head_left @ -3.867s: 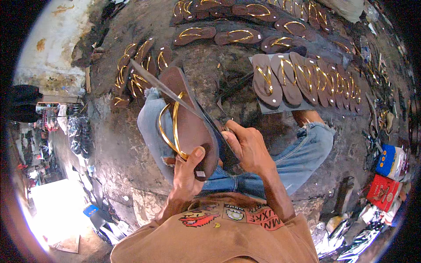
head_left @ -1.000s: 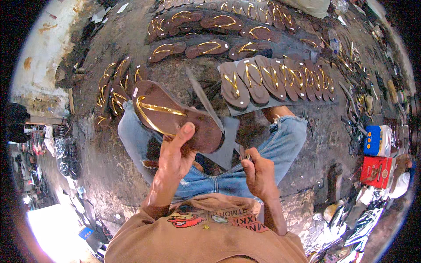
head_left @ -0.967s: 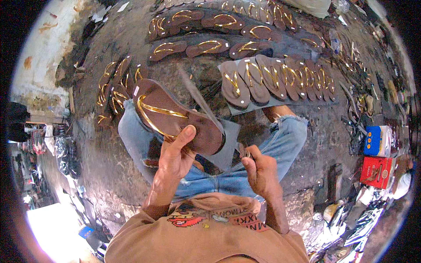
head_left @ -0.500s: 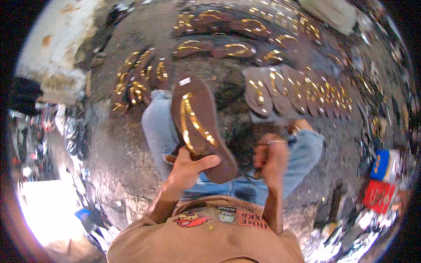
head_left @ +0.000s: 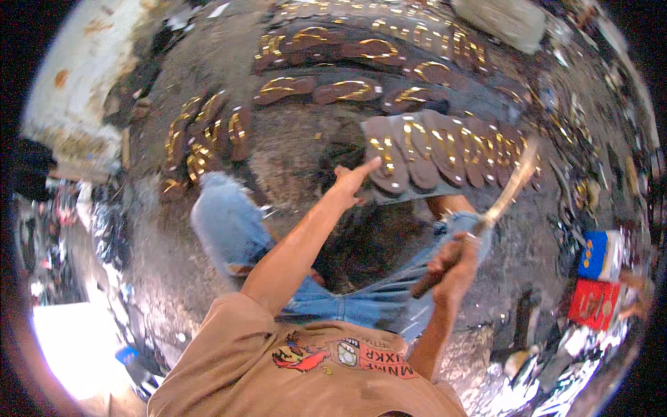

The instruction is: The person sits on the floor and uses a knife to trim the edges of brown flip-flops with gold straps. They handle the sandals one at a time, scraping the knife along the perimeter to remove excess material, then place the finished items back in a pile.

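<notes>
My left hand [head_left: 351, 185] stretches forward with fingers apart and nothing held. Its fingertips are at the nearest brown flip-flop [head_left: 386, 156] in the right-hand row; I cannot tell whether they touch it. Gold straps cross the dark soles, and the flip-flops overlap side by side on a grey sheet [head_left: 410, 196]. My right hand [head_left: 455, 267], above my right thigh, is closed around the dark handle of a long knife-like tool [head_left: 513, 186]. Its pale, slightly curved end points up and away to the right, blurred by motion.
More gold-strapped flip-flops [head_left: 285, 89] lie in rows farther ahead. A smaller group [head_left: 201, 149] lies ahead of my left knee [head_left: 226, 208]. At the right are a blue-and-white box [head_left: 599, 255] and a red box [head_left: 594, 304]. A pale slab [head_left: 504, 24] lies at the far right.
My left hand has let go of the single flip-flop and reached forward and right to the row. My right hand has turned, and the long tool now shows clearly, pointing outward.
</notes>
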{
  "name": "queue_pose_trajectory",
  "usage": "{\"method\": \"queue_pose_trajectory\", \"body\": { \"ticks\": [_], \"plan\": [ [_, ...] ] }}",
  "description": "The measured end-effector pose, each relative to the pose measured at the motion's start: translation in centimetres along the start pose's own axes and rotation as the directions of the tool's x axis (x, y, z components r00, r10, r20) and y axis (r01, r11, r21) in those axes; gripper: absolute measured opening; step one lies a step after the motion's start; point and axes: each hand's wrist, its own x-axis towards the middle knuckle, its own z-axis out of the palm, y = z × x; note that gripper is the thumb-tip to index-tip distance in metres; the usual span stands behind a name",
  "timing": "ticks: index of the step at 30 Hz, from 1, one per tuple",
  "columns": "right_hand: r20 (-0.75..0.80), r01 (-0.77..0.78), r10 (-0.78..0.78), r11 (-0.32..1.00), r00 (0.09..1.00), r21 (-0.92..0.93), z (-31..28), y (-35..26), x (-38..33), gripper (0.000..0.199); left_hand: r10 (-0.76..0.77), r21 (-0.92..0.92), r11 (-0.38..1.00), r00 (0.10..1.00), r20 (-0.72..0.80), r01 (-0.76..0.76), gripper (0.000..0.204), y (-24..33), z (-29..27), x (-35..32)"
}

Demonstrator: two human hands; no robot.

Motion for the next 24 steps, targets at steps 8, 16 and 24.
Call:
{"method": "queue_pose_trajectory", "body": {
  "ticks": [8, 16, 24],
  "plan": [
    [0.247, 0.139, -0.07, 0.951, 0.967, -0.275, 3.7, 2.7, 0.9, 0.02, 0.699, 0.293, 0.688, 0.714, -0.022, -0.664, 0.091, -0.4, 2.8, 3.4],
    [0.37, 0.187, 0.066, 0.773, 0.927, -0.607, 5.8, 5.9, -0.3, 0.034, 0.476, 0.444, 0.81, 0.872, -0.114, -0.383, 0.055, 9.4, -2.1, -4.5],
    [0.372, 0.199, 0.129, 0.661, 0.919, -0.723, 8.8, 8.6, -1.0, 0.038, 0.407, 0.293, 0.872, 0.913, 0.011, -0.392, 0.039, 8.0, -2.0, -4.4]
  ]
}}
